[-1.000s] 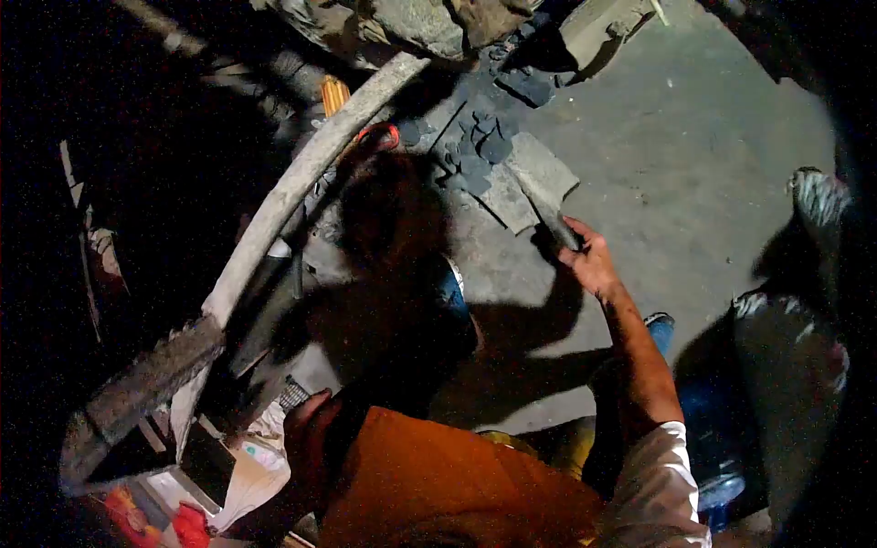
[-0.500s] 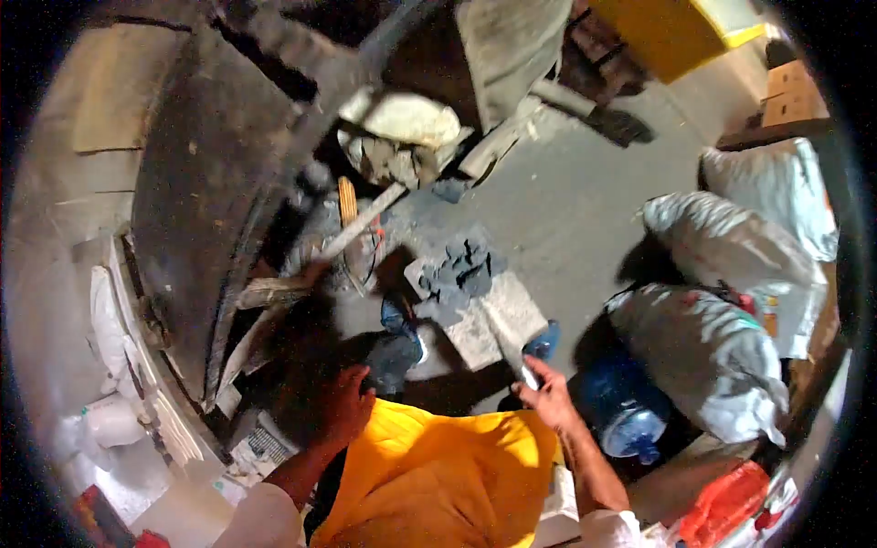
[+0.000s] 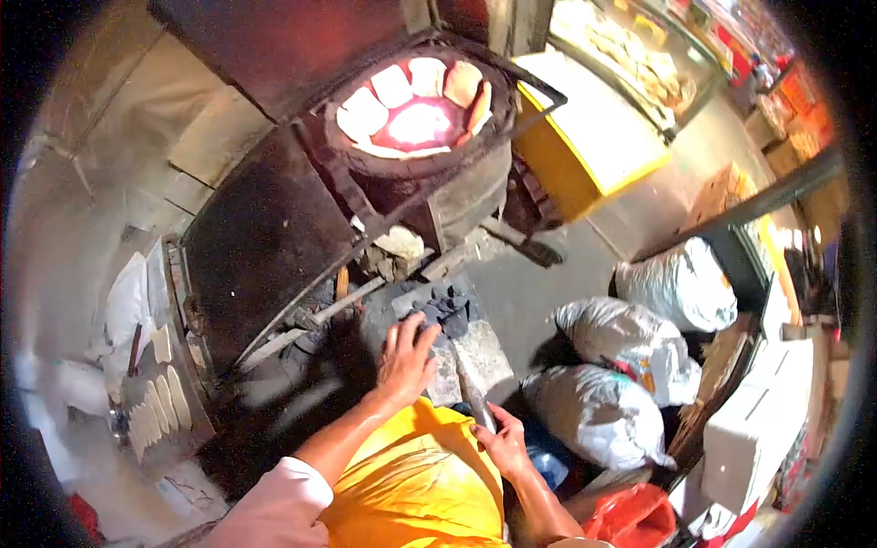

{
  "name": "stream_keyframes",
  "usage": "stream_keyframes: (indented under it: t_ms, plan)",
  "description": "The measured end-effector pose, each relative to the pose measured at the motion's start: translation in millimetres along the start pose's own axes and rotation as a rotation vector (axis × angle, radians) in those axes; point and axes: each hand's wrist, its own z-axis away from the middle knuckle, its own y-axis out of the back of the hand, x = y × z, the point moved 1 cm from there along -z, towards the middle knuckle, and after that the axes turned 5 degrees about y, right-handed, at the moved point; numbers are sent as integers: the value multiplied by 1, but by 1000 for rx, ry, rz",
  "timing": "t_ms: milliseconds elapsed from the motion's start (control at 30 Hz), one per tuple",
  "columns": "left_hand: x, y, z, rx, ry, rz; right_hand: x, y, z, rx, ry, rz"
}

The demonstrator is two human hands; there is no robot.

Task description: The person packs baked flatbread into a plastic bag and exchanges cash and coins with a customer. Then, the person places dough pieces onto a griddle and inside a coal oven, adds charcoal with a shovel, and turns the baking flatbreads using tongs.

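My right hand (image 3: 504, 445) is closed around the near end of a long, pale grey bar-like tool (image 3: 470, 388). The tool's far part lies over a whitish square slab (image 3: 489, 354); I cannot tell whether the two are joined. Several dark lumps that look like charcoal (image 3: 449, 310) lie at the slab's far side. Just left of the slab, my left hand (image 3: 406, 365) reaches forward over the front edge, fingers apart and holding nothing, close to the lumps. Yellow cloth (image 3: 420, 484) covers my lap.
Ahead stands a round oven (image 3: 416, 123) with flatbreads around its glowing mouth. White sacks (image 3: 598, 416) stand to the right, near a red plastic bag (image 3: 630, 516). Oval dough pieces (image 3: 160, 402) lie at left. A yellow-edged counter (image 3: 594, 137) stands beyond.
The view has tilted up, bringing the glowing oven and the counter into sight. My left hand has moved forward from beside my lap toward the dark lumps. My right hand still grips the tool.
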Motion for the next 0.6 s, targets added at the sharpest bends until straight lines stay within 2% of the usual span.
stream_keyframes:
  t_ms: [167, 333, 433, 600]
  plan:
    - [12, -5, -24, 9, -238, -222, -48, 17, -14, -8, 5, -31]
    - [24, 14, -79, 56, -314, -25, -91, 33, -55, 36, -27, -80]
    - [26, 40, -136, 149, -239, 410, -113, 42, -90, 75, -66, -111]
    - [-28, 83, -283, 294, -46, 478, -145, 58, -138, 156, -95, -234]
